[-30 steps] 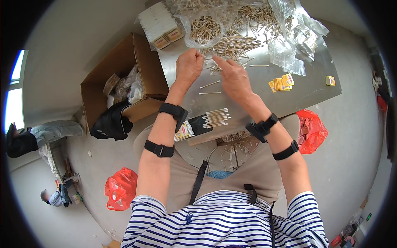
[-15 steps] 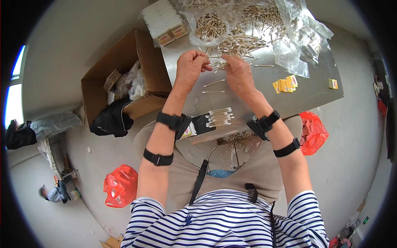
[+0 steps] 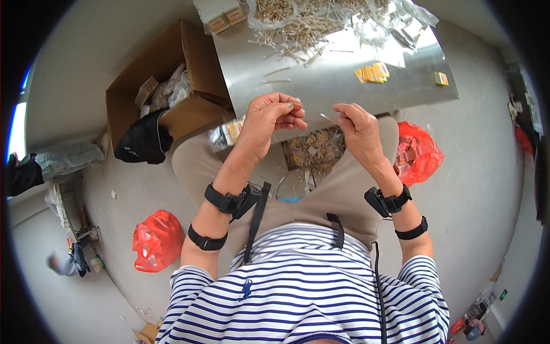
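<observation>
So a grey metal table [image 3: 344,80] is filling the far middle of the scene, and a brown cardboard box [image 3: 166,80] is sitting open against its left edge with a black bag [image 3: 140,140] slumping just in front of it. Two red plastic bags are lying on the floor, one [image 3: 156,239] near left and one [image 3: 418,152] on the right beside the person's knee. A big loose heap of pale little sticks [image 3: 303,23] is spreading over the far side of the table, with a small stack of yellow tags [image 3: 372,73] to its right. Closer in, the left hand [image 3: 269,120] is curling shut with fingertips pinched together on something too small to make out, and the right hand [image 3: 358,126] is pinching one thin pale stick [image 3: 327,118] between thumb and forefinger, holding it up over the lap, right between both hands.
</observation>
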`<move>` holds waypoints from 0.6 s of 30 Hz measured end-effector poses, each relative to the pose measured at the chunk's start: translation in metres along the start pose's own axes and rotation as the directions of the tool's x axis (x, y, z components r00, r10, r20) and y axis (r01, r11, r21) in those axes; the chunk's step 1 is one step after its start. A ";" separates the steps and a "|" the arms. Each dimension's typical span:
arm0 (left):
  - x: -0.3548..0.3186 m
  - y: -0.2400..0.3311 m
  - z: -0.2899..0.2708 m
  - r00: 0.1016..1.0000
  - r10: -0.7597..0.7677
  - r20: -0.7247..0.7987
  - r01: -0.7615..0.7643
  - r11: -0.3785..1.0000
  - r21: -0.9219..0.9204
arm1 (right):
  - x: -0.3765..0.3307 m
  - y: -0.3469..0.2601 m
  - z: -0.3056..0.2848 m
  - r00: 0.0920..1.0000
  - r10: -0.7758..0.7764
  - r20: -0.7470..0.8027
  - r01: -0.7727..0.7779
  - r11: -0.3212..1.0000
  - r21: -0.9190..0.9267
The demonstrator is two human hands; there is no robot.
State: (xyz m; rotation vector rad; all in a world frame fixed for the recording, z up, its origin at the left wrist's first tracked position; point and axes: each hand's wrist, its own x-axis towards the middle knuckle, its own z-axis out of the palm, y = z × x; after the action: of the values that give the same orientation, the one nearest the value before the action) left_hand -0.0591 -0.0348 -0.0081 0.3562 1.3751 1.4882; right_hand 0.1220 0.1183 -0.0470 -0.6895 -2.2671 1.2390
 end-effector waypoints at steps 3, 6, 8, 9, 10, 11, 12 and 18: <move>-0.016 -0.026 0.013 0.999 -0.025 -0.037 0.028 0.994 0.102 | -0.030 0.010 -0.005 0.998 0.031 0.046 -0.029 0.999 -0.041; -0.022 -0.061 0.020 0.998 -0.066 -0.001 0.062 0.942 0.329 | -0.055 0.029 0.000 0.998 -0.003 0.059 0.008 0.996 -0.092; -0.024 -0.086 0.026 0.998 -0.052 -0.040 0.064 0.905 0.422 | -0.061 0.037 0.006 0.988 0.022 0.154 0.002 0.988 -0.157; -0.023 -0.097 0.027 1.000 0.003 -0.020 0.008 0.857 0.516 | -0.063 0.040 0.008 0.984 0.031 0.176 0.005 0.979 -0.203; -0.024 -0.107 0.024 0.998 0.059 0.000 -0.048 0.795 0.605 | -0.063 0.038 0.009 0.984 0.025 0.179 0.012 0.980 -0.200; -0.019 -0.114 0.017 0.996 0.068 0.054 -0.086 0.765 0.638 | -0.062 0.035 0.010 0.983 0.024 0.184 0.019 0.974 -0.227; -0.018 -0.114 0.017 0.996 0.073 0.054 -0.091 0.763 0.640 | -0.061 0.034 0.009 0.983 0.025 0.183 0.023 0.966 -0.258; -0.018 -0.115 0.035 0.982 0.186 0.034 -0.132 0.551 0.824 | -0.056 0.040 0.000 0.989 0.035 0.141 0.000 0.971 -0.239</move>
State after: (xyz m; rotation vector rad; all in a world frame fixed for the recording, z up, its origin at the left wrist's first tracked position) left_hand 0.0295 -0.0513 -0.0896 1.0669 2.0931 0.8703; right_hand 0.1726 0.1020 -0.0898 -0.7269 -2.5633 1.0644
